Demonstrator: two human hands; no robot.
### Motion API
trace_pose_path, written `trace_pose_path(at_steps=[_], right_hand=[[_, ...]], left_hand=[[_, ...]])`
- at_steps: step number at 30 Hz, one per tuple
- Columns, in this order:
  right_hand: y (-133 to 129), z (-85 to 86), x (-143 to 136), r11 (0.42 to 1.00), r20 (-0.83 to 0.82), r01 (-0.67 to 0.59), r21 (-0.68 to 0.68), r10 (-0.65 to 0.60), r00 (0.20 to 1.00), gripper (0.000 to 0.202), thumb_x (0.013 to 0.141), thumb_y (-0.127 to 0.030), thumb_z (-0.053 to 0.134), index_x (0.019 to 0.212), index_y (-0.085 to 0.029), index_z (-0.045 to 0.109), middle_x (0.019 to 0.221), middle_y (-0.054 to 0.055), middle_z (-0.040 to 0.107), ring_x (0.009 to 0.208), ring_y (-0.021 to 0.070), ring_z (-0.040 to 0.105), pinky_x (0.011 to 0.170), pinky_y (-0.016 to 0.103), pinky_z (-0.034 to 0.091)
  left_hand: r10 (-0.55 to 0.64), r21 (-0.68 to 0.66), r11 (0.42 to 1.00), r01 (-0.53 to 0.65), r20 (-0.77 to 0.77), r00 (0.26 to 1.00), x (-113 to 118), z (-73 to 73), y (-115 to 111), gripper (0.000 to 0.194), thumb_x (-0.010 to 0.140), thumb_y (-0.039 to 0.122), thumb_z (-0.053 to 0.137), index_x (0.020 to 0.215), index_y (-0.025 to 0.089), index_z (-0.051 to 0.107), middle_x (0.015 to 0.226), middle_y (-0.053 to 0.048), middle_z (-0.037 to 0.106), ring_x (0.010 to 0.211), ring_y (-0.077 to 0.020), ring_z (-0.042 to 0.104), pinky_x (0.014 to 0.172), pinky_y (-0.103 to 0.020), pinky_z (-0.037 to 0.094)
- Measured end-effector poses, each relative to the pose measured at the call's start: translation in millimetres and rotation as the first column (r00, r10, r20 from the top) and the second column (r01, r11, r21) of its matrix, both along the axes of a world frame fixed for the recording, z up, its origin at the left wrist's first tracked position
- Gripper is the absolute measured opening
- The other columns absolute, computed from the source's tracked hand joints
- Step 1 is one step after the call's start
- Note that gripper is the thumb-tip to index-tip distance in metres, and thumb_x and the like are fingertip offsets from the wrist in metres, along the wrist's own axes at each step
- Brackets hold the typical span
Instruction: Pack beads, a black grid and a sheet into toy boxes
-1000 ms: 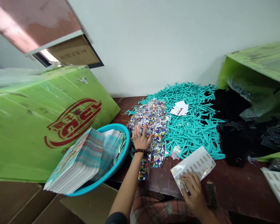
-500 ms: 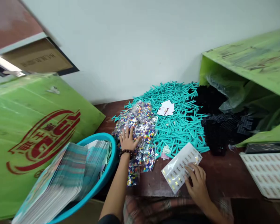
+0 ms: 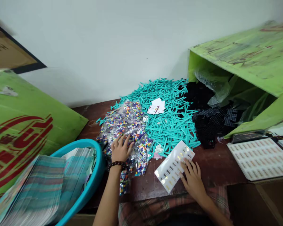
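Head view of a dark red-brown table (image 3: pixel 217 169) set against a pale wall. The left hand (image 3: pixel 119 150), wearing a bead bracelet at the wrist, lies palm down with fingers spread on a heap of clear bags of coloured beads (image 3: pixel 126 125) at centre frame; it presses on the bags without closing around any. The right hand (image 3: pixel 191 179), lower centre-right, rests open with its fingertips on the near end of a white sticker sheet (image 3: pixel 174 165) that lies flat and slantwise on the table, just below a large pile of teal plastic sticks (image 3: pixel 169 116). A small white card (image 3: pixel 157 106) sits on top of that pile. Black plastic grids (image 3: pixel 209 122) lie to the right of it, spilling from a green carton (image 3: pixel 245 56) on its side. A teal basin (image 3: pixel 94 175) at lower left holds stacked printed sheets (image 3: pixel 49 191). A second sheet of labels (image 3: pixel 259 158) lies at the right edge.
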State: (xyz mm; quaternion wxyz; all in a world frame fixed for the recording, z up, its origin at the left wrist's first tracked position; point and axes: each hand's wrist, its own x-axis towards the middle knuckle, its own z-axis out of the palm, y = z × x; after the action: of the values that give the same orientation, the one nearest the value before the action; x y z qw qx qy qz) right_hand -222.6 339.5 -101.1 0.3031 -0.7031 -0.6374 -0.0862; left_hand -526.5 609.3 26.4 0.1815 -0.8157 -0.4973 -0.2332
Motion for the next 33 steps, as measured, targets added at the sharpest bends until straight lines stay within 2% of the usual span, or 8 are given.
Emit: trace_pose_path(at_steps=[4, 7, 12, 16, 19, 23, 29, 33], right_hand=[[4, 4.1, -4, 0.999, -0.066, 0.005, 0.052, -0.001, 0.998, 0.038, 0.097, -0.028, 0.055, 0.134, -0.021, 0.059, 0.143, 0.014, 0.055, 0.131, 0.0325, 0.047, 0.105, 0.056, 0.042], [11, 14.8, -3, 0.993, -0.102, 0.021, 0.116, -0.009, 0.995, 0.037, 0.096, -0.026, 0.055, 0.133, -0.021, 0.058, 0.143, 0.015, 0.051, 0.130, 0.0328, 0.046, 0.103, 0.055, 0.044], [32, 26.6, 5, 0.983, -0.094, 0.135, 0.122, -0.124, 0.988, 0.051, 0.097, -0.031, 0.051, 0.145, -0.015, 0.045, 0.155, 0.023, 0.034, 0.139, 0.0416, 0.034, 0.107, 0.065, 0.037], [41, 22.7, 8, 0.982, -0.190, 0.163, 0.092, -0.143, 0.971, 0.056, 0.099, -0.038, 0.050, 0.148, -0.015, 0.039, 0.149, 0.022, 0.042, 0.133, 0.0375, 0.044, 0.104, 0.059, 0.041], [36, 15.8, 5, 0.987, -0.248, 0.115, 0.115, -0.084, 0.965, 0.050, 0.099, -0.039, 0.050, 0.145, -0.018, 0.043, 0.139, 0.019, 0.051, 0.128, 0.0333, 0.049, 0.102, 0.053, 0.043], [27, 10.8, 5, 0.980, -0.235, 0.082, 0.183, -0.038, 0.971, 0.042, 0.099, -0.036, 0.051, 0.137, -0.018, 0.051, 0.133, 0.017, 0.053, 0.123, 0.0317, 0.051, 0.100, 0.051, 0.042], [35, 19.3, 21, 0.956, -0.351, 0.179, 0.234, -0.089, 0.932, 0.044, 0.098, -0.040, 0.054, 0.136, -0.017, 0.054, 0.130, 0.018, 0.053, 0.124, 0.0323, 0.050, 0.105, 0.055, 0.040], [47, 20.2, 27, 0.980, -0.330, 0.145, 0.139, -0.092, 0.940, 0.063, 0.099, -0.043, 0.054, 0.154, -0.020, 0.036, 0.151, 0.021, 0.041, 0.140, 0.0348, 0.039, 0.111, 0.060, 0.037]], left_hand=[[-0.092, -0.016, 0.996, 0.092, -0.003, 0.996, 19, 10.3, -30, 0.045, 0.100, 0.047, 0.050, 0.137, 0.025, 0.065, 0.136, -0.010, 0.066, 0.139, -0.0328, 0.049, 0.116, -0.051, 0.029], [-0.205, -0.051, 0.978, 0.202, -0.052, 0.977, 41, 3.3, -63, 0.045, 0.101, 0.045, 0.050, 0.139, 0.026, 0.063, 0.137, -0.008, 0.067, 0.136, -0.0319, 0.052, 0.114, -0.050, 0.030], [-0.458, -0.153, 0.886, 0.437, -0.146, 0.877, 89, -38.0, -132, 0.057, 0.103, 0.049, 0.045, 0.152, 0.022, 0.048, 0.153, -0.006, 0.053, 0.142, -0.0282, 0.045, 0.116, -0.045, 0.029], [-0.511, -0.141, 0.859, 0.493, -0.175, 0.841, 115, -71.3, -170, 0.079, 0.097, 0.062, 0.049, 0.161, 0.018, 0.033, 0.161, -0.015, 0.040, 0.147, -0.0313, 0.037, 0.114, -0.043, 0.033], [-0.528, -0.129, 0.849, 0.512, -0.194, 0.827, 113, -83.8, -184, 0.077, 0.097, 0.053, 0.053, 0.162, 0.021, 0.028, 0.164, -0.014, 0.034, 0.150, -0.0338, 0.032, 0.116, -0.045, 0.033], [-0.597, -0.210, 0.800, 0.562, -0.182, 0.781, 91, -88.4, -191, 0.073, 0.095, 0.030, 0.056, 0.162, 0.027, 0.028, 0.168, -0.007, 0.028, 0.153, -0.0320, 0.025, 0.118, -0.046, 0.033], [-0.712, -0.441, 0.638, 0.632, -0.023, 0.702, 55, -92.5, -193, 0.093, 0.069, 0.003, 0.050, 0.158, 0.027, 0.037, 0.161, 0.000, 0.043, 0.146, -0.0251, 0.040, 0.115, -0.046, 0.041], [-0.672, -0.424, 0.643, 0.638, 0.087, 0.736, 52, -97.4, -201, 0.070, 0.082, 0.004, 0.049, 0.150, 0.022, 0.048, 0.151, -0.006, 0.054, 0.151, -0.0275, 0.033, 0.117, -0.047, 0.040]])
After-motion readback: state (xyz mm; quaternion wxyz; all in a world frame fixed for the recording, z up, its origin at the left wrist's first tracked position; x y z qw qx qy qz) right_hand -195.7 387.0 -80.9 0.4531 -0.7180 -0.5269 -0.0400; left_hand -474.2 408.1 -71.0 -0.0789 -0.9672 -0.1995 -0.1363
